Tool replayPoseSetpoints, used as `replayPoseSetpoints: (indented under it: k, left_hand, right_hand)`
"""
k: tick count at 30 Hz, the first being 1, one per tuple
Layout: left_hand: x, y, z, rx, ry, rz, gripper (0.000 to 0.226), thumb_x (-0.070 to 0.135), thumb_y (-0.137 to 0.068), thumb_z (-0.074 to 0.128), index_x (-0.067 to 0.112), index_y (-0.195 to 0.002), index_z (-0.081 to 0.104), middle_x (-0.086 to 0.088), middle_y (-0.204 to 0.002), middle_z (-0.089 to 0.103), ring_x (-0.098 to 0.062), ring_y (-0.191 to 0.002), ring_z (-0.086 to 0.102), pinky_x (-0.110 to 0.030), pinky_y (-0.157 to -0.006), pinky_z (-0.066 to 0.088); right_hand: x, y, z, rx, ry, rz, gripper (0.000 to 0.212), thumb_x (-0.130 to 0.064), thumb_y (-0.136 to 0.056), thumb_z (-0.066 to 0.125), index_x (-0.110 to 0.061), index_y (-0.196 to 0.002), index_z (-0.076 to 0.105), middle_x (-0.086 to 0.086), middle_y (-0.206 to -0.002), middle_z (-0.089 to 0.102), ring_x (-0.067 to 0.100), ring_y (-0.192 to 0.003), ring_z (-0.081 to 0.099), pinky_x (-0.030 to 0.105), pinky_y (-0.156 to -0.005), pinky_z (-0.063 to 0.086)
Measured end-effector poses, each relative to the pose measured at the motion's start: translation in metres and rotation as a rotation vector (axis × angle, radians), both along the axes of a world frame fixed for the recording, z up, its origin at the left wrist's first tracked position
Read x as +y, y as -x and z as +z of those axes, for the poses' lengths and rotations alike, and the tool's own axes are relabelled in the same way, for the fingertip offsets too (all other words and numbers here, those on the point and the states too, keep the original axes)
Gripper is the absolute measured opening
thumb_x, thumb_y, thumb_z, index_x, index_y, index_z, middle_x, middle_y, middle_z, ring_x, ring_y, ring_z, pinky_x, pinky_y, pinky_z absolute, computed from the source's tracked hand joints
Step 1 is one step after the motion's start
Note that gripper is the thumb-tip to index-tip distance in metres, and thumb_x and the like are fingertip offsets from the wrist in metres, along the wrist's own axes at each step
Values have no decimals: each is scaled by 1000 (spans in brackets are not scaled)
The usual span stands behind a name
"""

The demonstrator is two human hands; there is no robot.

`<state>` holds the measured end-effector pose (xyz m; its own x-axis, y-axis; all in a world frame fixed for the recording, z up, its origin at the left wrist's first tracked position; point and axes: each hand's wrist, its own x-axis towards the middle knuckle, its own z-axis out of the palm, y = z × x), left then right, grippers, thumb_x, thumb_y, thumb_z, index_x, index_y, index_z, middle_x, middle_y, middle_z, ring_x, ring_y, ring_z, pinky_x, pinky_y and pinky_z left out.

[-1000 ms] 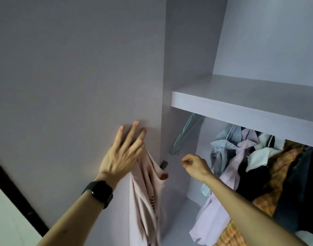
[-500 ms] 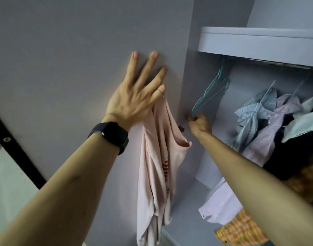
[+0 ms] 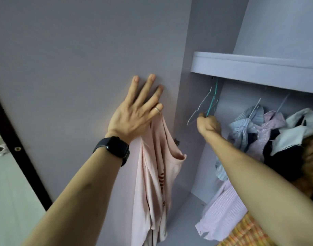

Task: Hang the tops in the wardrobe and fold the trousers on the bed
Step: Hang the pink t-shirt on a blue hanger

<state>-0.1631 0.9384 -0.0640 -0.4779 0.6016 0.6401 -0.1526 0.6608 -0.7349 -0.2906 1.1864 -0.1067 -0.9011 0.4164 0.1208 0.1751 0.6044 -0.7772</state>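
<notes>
My left hand [image 3: 134,118] lies flat against the lilac wardrobe door [image 3: 72,68] with its fingers spread. A pale pink top [image 3: 155,171] hangs down from its thumb side, pinched under the hand; the thumb is hidden. My right hand [image 3: 208,124] reaches into the wardrobe and grips the lower end of a teal hanger [image 3: 213,100], which hangs beside a clear hanger [image 3: 201,107] under the shelf [image 3: 255,68]. Several tops [image 3: 258,128] hang bunched to the right on the rail.
A striped pink shirt [image 3: 223,215] and an orange checked garment [image 3: 247,231] hang low at the right. The wardrobe's left compartment wall [image 3: 193,121] stands between my two hands. A black door frame [image 3: 19,148] and pale floor lie at the far left.
My right hand has moved up from below the hangers and closed on the teal hanger. The view has dropped a little; my left hand stays on the door with the pink top.
</notes>
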Motion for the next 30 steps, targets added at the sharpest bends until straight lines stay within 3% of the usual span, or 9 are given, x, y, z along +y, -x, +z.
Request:
replayPoseSetpoints:
  k: [5,11,14,17,20,23,25,27,30]
  left_hand:
    - [-5,3,-7,-39,-86,-122,20,16,-104,37,17,-119,51,-20,-161,31,-52,-147,21,-70,-118,5]
    - [2,-5,9,-168,-171,-170,27,12,-95,40,14,-111,62,-21,-159,33,-52,-148,15,-67,-119,-4]
    - [9,-15,22,-299,-213,-171,32,14,-92,40,13,-111,66,-19,-155,40,-49,-149,16,-65,-119,-10]
    - [15,-29,30,-411,-299,-147,26,20,-95,54,19,-116,69,-11,-142,58,-39,-148,29,-63,-118,-16]
    - [27,-41,31,-470,-511,-258,18,24,-94,57,16,-106,68,-7,-105,69,-35,-111,60,-56,-123,5]
    - [52,-65,24,-803,-929,-307,22,35,-103,43,21,-110,59,-5,-102,66,-35,-96,61,-45,-90,43]
    - [68,-75,7,-978,-1058,-314,20,45,-101,51,29,-114,54,-1,-110,67,-36,-99,63,-42,-79,49]
    - [89,-84,-11,-1085,-1071,-378,27,51,-97,57,34,-118,53,4,-105,68,-34,-99,64,-40,-79,50]
    - [123,-96,-39,-1315,-1026,-401,47,53,-95,60,44,-138,42,13,-87,67,-29,-94,65,-38,-78,50]
  right_hand:
    - [20,-24,48,4,-44,-82,52,-34,-108,27,1,-132,57,25,-138,56,42,-129,51,44,-105,40]
    - [51,-95,59,1,30,-19,51,-31,-109,30,3,-121,66,27,-130,62,43,-123,54,39,-100,41]
    - [66,-152,55,23,157,40,44,-32,-108,39,-7,-98,73,14,-103,72,37,-105,61,32,-87,40]
    - [80,-215,46,23,345,98,42,-31,-107,44,-14,-77,68,-10,-61,56,21,-69,54,29,-65,39]
    - [95,-281,39,-5,381,189,33,-34,-107,44,-22,-90,71,-15,-47,48,7,-51,44,27,-57,37]
    - [108,-331,24,45,341,168,26,-29,-105,49,-27,-86,67,-15,-54,54,5,-53,48,28,-60,40]
    - [112,-351,16,79,354,142,30,-25,-106,50,-25,-79,64,-9,-50,46,7,-49,42,29,-56,37]
    - [118,-366,9,124,425,124,31,-28,-104,51,-22,-78,67,-1,-48,38,13,-46,35,30,-50,32]
    - [134,-388,-5,173,564,167,37,-55,-93,57,-25,-79,72,14,-51,26,21,-47,25,35,-48,22]
